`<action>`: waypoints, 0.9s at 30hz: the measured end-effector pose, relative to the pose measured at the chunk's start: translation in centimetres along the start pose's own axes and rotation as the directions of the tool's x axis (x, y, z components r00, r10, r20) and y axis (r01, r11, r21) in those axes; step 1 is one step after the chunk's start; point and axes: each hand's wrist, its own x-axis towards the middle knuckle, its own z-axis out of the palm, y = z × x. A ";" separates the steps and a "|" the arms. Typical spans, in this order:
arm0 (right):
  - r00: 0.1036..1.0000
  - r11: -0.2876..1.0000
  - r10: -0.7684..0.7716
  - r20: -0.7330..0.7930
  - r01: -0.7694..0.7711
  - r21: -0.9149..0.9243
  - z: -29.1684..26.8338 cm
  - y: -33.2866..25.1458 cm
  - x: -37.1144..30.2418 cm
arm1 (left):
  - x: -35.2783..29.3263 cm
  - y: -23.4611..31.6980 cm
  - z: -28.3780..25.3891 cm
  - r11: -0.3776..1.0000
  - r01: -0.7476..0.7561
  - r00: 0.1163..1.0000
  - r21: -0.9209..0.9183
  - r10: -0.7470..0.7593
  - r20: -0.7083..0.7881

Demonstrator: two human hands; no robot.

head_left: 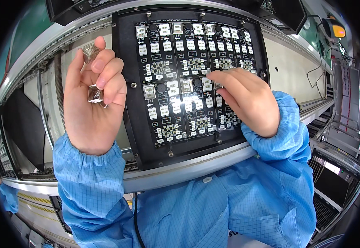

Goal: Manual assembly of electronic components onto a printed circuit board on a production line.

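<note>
There's your black rectangular tray [126,136] of black circuit boards [176,109] between silver metal rails [188,168], a black device with a yellow-orange front [338,30] far right. Your right hand [246,99] covers some boards, fingers bunched; whether they pinch anything, can't tell! Your left hand [78,105] pinches one clear square plastic piece [90,53] between thumb and forefinger, curled fingers trapping a second clear piece [94,94] at the palm.
</note>
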 end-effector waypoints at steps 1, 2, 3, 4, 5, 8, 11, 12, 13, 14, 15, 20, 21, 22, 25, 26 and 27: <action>0.999 0.999 -0.027 -0.020 0.026 -0.027 0.2 0.0 -0.1 | 0.0 -0.1 0.1 1.000 0.007 1.000 0.002 -0.007 0.000; 0.998 0.997 -0.058 -0.039 0.056 -0.052 0.3 0.0 -0.2 | 0.0 -0.1 0.2 1.000 0.010 1.000 0.005 -0.010 -0.002; 0.997 0.997 -0.059 -0.040 0.057 -0.051 0.3 0.0 -0.2 | 0.0 -0.2 0.2 1.000 0.008 1.000 0.006 -0.008 -0.002; 0.998 0.997 -0.056 -0.038 0.055 -0.049 0.3 0.0 -0.2 | 0.0 -0.3 0.2 1.000 0.007 1.000 0.014 -0.007 0.002; 0.998 0.998 -0.052 -0.035 0.051 -0.046 0.3 0.0 -0.2 | 0.0 -0.4 0.2 1.000 0.008 1.000 0.020 -0.008 0.006; 0.996 0.999 -0.037 -0.077 0.036 -0.013 0.6 0.1 -0.1 | -0.1 -0.7 0.6 0.999 0.018 1.000 0.031 -0.018 -0.006; 0.998 1.000 -0.016 -0.060 0.017 0.005 0.6 0.1 0.1 | -0.3 -0.9 0.5 0.997 0.044 0.998 0.056 -0.046 0.033; 0.998 1.000 -0.017 -0.060 0.018 0.004 0.5 0.2 0.1 | -0.3 -1.1 0.6 0.997 0.043 0.998 0.056 -0.045 0.034; 0.998 1.000 -0.002 -0.066 0.002 0.010 0.4 0.3 0.2 | -0.4 -1.4 0.7 0.994 0.051 0.999 0.098 -0.052 0.002; 0.997 1.000 0.015 -0.072 -0.014 0.017 0.3 0.3 0.2 | -0.6 -1.8 0.9 0.988 0.061 0.998 0.139 -0.057 -0.033; 0.997 1.000 0.014 -0.073 -0.013 0.018 0.2 0.4 0.2 | -0.6 -2.2 1.2 0.988 0.060 0.998 0.140 -0.056 -0.033; 0.998 0.978 0.024 -0.064 -0.010 0.208 -1.2 1.1 0.9 | -1.1 -4.4 2.9 0.807 0.316 0.941 0.498 -0.202 -0.271; 0.997 0.957 0.038 -0.064 -0.018 0.291 -1.8 1.4 0.7 | -1.3 -5.0 2.8 0.746 0.335 0.939 0.576 -0.216 -0.266; 0.996 0.926 0.060 -0.067 -0.030 0.375 -2.3 1.3 0.8 | -1.4 -5.4 3.0 0.706 0.368 0.929 0.605 -0.243 -0.281; 0.998 0.832 -0.005 -0.062 0.039 0.553 -3.1 0.6 1.3 | -1.5 -5.9 2.8 0.640 0.410 0.912 0.650 -0.304 -0.275; 0.995 0.805 -0.067 -0.069 0.095 0.585 -2.9 0.6 1.7 | -1.7 -6.0 2.6 0.661 0.404 0.913 0.633 -0.337 -0.230; 0.992 0.823 -0.109 -0.065 0.127 0.554 -2.7 0.4 2.2 | -1.7 -6.0 2.5 0.681 0.399 0.912 0.614 -0.368 -0.184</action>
